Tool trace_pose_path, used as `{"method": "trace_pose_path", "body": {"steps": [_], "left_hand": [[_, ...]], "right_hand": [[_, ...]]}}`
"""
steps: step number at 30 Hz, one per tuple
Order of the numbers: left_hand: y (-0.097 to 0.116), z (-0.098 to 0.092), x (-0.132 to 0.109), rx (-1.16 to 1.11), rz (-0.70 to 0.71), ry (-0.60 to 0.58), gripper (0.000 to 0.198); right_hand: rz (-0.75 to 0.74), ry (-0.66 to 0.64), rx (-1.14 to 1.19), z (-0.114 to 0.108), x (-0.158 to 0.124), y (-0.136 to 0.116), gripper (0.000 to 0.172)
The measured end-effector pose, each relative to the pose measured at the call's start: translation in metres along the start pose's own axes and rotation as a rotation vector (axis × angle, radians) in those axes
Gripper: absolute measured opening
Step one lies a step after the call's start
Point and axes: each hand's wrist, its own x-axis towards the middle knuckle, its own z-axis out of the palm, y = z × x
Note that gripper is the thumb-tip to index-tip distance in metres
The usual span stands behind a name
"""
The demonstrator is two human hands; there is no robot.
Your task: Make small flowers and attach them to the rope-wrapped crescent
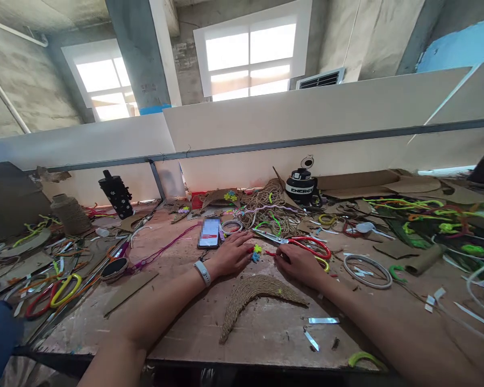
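A small yellow and blue fuzzy flower piece [256,252] lies between my hands on the table. My left hand [234,252] rests at its left side, fingertips and thumb closed on its edge, where a bit of red shows. Just right of the flowers, my right hand [296,263] has curled fingers pinching a short red fuzzy strand [269,253]. A crescent wrapped in brown twine [258,294] lies in front of both hands. Red-handled scissors [308,245] lie beyond my right hand, blades toward the left.
A phone [208,234] lies beyond my left hand. Loose twine [274,207] is heaped near a black-and-white bottle [301,187]. A tape roll [367,270] sits at right, and more scissors [54,295] at left. Someone's blue sleeve [0,338] shows at the left edge.
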Motion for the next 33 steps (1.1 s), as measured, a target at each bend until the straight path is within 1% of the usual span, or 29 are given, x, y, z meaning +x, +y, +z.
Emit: {"method": "trace_pose_path", "body": {"steps": [6,15,21,27,33], "left_hand": [[0.0,0.0,0.0,-0.008,0.004,0.002,0.033],[0.004,0.0,0.0,-0.078,0.016,0.068,0.032],[0.006,0.003,-0.002,-0.096,-0.019,0.056,0.033],[0.01,0.004,-0.004,-0.12,-0.046,0.049,0.035],[0.009,0.003,-0.006,-0.148,-0.104,0.015,0.035]], "right_hand": [[-0.008,0.003,-0.009,0.001,-0.001,0.0,0.02],[-0.078,0.02,-0.051,0.004,-0.003,-0.001,0.015],[-0.093,0.047,-0.052,0.005,-0.01,0.001,0.015],[-0.119,0.073,-0.007,0.001,-0.021,0.001,0.016],[-0.124,0.093,0.007,0.002,-0.023,-0.001,0.015]]}}
